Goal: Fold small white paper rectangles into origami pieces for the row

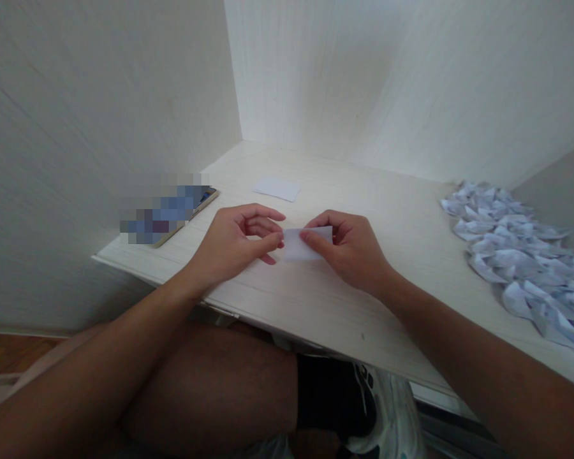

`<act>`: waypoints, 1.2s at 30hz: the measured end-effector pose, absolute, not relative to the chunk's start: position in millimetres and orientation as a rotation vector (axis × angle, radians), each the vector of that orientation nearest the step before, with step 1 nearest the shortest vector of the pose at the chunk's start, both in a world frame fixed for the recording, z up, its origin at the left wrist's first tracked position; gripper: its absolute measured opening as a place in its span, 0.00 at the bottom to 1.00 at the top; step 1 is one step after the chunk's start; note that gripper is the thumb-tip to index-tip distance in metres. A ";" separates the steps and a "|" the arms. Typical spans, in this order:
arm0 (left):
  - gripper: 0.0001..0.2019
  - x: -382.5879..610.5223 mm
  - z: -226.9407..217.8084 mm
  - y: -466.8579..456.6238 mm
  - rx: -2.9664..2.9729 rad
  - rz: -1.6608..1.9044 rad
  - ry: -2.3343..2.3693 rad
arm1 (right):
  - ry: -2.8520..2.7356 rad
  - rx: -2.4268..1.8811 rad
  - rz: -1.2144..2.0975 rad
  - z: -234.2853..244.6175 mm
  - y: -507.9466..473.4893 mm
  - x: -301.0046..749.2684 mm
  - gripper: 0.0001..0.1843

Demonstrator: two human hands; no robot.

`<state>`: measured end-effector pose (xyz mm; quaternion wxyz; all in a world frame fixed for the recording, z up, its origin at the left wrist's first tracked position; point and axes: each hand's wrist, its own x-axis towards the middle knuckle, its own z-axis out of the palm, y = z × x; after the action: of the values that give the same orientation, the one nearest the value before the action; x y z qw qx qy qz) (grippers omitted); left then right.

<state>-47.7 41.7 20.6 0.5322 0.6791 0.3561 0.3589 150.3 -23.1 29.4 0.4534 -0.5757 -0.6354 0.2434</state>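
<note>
A small white sheet of paper [293, 246] is pinched between the thumb and fingers of my right hand [356, 245], held above the near half of the white tabletop [316, 299]. My left hand [239, 239] is at the paper's left edge. Its fingers are curved and spread apart, and the thumb tip comes up to the paper; whether it touches is hard to tell. Behind the hands, another white paper sheet [277, 189] lies flat on the table.
On the right side of the table, several folded white paper pieces [502, 242] lie in rows. A phone [205, 203], its screen blurred, rests at the left by the wall. Pale panels [316, 76] enclose the table. Below its front edge are my leg and shoe [392, 408].
</note>
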 end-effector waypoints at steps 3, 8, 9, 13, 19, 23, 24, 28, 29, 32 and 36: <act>0.15 -47.3 20.9 41.8 1.631 0.853 0.858 | -1.582 -1.426 0.598 29.3 -23.0 150.5 0.07; 0.15 -46.9 22.9 40.6 1.659 0.858 0.859 | -1.605 -1.424 0.571 28.2 -22.0 150.9 0.07; 0.15 -47.0 23.3 40.3 1.669 0.858 0.859 | -1.614 -1.428 0.563 28.1 -22.0 150.9 0.07; 0.12 -48.1 23.8 40.6 1.755 0.861 0.891 | -1.648 -1.464 0.519 29.3 -22.4 151.7 0.07; 0.12 -51.5 24.6 45.0 1.756 0.929 0.963 | -1.582 -1.479 0.513 31.9 -20.9 155.8 0.08; 0.13 -51.1 24.1 44.0 1.738 0.899 0.901 | -1.557 -1.473 0.627 29.6 -19.2 156.2 0.08; 0.13 -50.6 23.4 43.6 1.739 0.889 0.891 | -1.553 -1.474 0.646 29.1 -18.9 156.1 0.09; 0.13 -48.2 20.4 42.6 1.725 0.895 0.877 | -1.553 -1.458 0.678 28.8 -19.1 155.4 0.09; 0.12 -47.7 20.2 42.6 1.722 0.891 0.874 | -1.565 -1.450 0.675 28.9 -19.6 155.0 0.08; 0.11 -47.8 21.7 42.1 1.768 0.835 0.864 | -1.622 -1.432 0.638 28.6 -21.6 153.5 0.07; 0.11 -51.8 25.5 41.5 1.943 0.703 0.774 | -1.669 -1.420 0.695 25.8 -22.9 152.9 0.09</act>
<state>-51.8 41.5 25.5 0.4508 0.7861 0.3131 0.2842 152.9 -22.9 25.8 0.4090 -0.5636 -0.6626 0.2758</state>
